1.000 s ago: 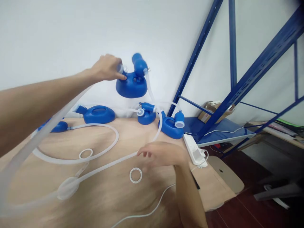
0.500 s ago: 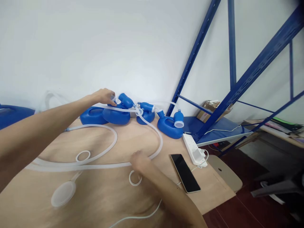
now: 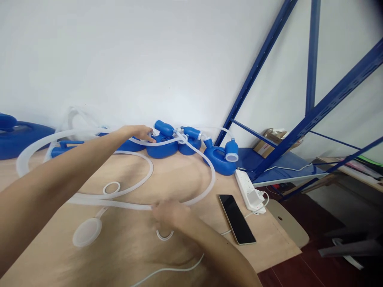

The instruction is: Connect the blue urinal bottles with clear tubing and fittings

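Observation:
My left hand (image 3: 140, 132) reaches to the back row of blue plastic urinal bottles (image 3: 163, 148), beside a bottle's mouth. Its fingers are closed around something small and pale that I cannot make out. A long translucent tube (image 3: 206, 191) loops forward from the bottles across the table. My right hand (image 3: 170, 213), slightly blurred, is closed on the tube's front stretch. Partly covered by that hand, a white ring (image 3: 165, 238) lies just below it. Farther left are a second white ring (image 3: 111, 186) and a round translucent cap with a strap (image 3: 87, 232).
A black-screened phone (image 3: 237, 219) and a white power strip (image 3: 249, 191) with a plugged-in charger lie at the right of the wooden table (image 3: 185, 259). Blue shelving (image 3: 257, 67) stands behind it, holding a cardboard box (image 3: 267, 143). Another blue bottle (image 3: 26, 137) sits far left.
My right hand has slid left along the tube. The view has shifted left, and a tube loop now arches above my left forearm. My left hand remains by the bottles.

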A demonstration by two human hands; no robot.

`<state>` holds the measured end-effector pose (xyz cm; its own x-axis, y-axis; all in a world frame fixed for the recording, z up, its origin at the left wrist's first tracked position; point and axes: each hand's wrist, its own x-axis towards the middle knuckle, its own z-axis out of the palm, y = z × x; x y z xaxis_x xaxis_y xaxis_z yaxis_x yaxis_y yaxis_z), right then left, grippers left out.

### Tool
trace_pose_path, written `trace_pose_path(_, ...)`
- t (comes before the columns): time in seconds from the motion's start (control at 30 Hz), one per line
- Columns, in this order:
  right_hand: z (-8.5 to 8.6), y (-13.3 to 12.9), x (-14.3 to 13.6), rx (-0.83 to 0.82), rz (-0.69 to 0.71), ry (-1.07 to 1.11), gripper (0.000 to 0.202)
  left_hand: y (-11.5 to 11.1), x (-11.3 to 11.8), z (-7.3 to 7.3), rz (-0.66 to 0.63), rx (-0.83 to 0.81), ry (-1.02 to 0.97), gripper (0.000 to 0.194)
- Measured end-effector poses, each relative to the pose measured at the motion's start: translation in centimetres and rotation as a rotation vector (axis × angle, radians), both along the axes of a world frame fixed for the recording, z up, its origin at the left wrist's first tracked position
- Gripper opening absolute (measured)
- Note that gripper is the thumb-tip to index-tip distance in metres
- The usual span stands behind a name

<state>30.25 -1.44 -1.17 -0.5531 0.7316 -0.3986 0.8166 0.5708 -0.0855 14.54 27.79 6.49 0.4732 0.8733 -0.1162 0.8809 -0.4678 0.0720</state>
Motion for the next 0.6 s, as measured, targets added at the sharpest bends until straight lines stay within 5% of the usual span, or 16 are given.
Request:
trace_pose_path(0.17, 0.3, -2.8, -1.3, 0.006, 0.218, 0.018, 0.053, -2.1, -1.2, 0.2, 0.042, 0.067, -0.003, 0.084)
trace_pose_path(0.3, -1.0, -3.3, -1.8, 0.104, 0.294, -0.032, 0.065, -4.9, -4.3, 2.8, 0.071, 0.210, -0.070, 0.068)
trace_pose_path(0.47, -0.9, -1.8, -3.0, 0.130, 0.487, 0.065, 0.038, -11.2, -13.7, 5.8, 0.331, 0.450, -0.268, 0.057)
trace_pose_path(0.6, -0.8, -0.4, -5.1, 0.205, 0.432, 0.283, 0.048, -14.5, -23.7, 3.7, 0.769, 0.599, -0.390, 0.066)
